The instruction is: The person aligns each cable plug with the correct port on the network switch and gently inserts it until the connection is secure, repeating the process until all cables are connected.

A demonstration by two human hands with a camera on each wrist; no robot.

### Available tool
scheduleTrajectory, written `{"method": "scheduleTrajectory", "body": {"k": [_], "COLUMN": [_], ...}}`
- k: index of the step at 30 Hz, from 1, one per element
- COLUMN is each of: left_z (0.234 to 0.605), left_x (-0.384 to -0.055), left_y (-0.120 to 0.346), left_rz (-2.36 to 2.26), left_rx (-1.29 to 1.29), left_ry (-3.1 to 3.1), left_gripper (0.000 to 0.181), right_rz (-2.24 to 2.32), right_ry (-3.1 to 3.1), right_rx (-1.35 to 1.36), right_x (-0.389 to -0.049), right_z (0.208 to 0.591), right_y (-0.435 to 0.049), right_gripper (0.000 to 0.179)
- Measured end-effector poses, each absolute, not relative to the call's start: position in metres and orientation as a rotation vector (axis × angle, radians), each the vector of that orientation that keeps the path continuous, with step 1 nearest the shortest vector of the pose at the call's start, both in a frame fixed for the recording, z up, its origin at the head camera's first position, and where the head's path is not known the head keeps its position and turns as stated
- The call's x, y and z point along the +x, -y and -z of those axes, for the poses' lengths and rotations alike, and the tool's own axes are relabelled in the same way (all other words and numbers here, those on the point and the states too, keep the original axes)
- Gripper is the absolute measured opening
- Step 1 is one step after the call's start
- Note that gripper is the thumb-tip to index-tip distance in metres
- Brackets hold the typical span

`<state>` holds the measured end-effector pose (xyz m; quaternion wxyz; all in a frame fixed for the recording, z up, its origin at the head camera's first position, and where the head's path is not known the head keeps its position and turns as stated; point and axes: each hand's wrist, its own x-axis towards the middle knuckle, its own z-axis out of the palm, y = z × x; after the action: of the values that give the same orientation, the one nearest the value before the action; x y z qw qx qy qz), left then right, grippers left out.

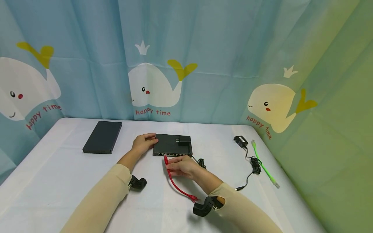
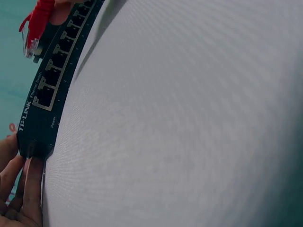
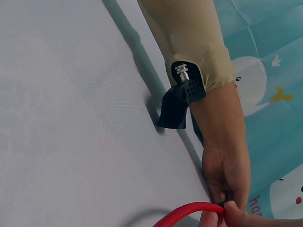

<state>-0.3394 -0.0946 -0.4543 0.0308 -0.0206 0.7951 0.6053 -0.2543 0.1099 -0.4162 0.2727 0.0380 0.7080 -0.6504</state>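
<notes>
In the head view, a black TP-LINK Ethernet switch (image 1: 166, 147) lies on the table, its row of ports facing the person. My left hand (image 1: 142, 144) grips its left end, thumb on the top; the left wrist view shows the fingers (image 2: 33, 189) at that end. My right hand (image 1: 183, 166) pinches a short red network cable (image 1: 175, 184) close behind one plug. That plug's clear tip (image 2: 29, 47) is held up near the ports (image 2: 52, 71). The cable's other end hangs toward the right wrist. A black power adapter (image 1: 185, 139) rests on the switch's top right, its cord bundled beside it.
A flat black box (image 1: 102, 137) lies at the back left. On the right are another black adapter (image 1: 241, 141) with a bundled cord (image 1: 255, 165) and a green network cable (image 1: 265, 168). A whale-print curtain (image 1: 215, 64) hangs behind the white table (image 1: 52, 191).
</notes>
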Motion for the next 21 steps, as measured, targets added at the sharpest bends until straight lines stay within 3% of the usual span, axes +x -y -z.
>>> {"method": "scheduleTrajectory", "body": {"k": [21], "left_z": [0.445], "left_x": [-0.330], "left_y": [0.091], "left_rz": [-1.904], "left_rx": [-0.150], "left_ry": [-2.351], "left_gripper": [0.046], "right_rz": [1.774], "right_ry": [-1.883], "right_rx": [0.169], "right_x": [-0.259], "right_z": [0.421], "right_y": [-0.095], "right_gripper": [0.027]}}
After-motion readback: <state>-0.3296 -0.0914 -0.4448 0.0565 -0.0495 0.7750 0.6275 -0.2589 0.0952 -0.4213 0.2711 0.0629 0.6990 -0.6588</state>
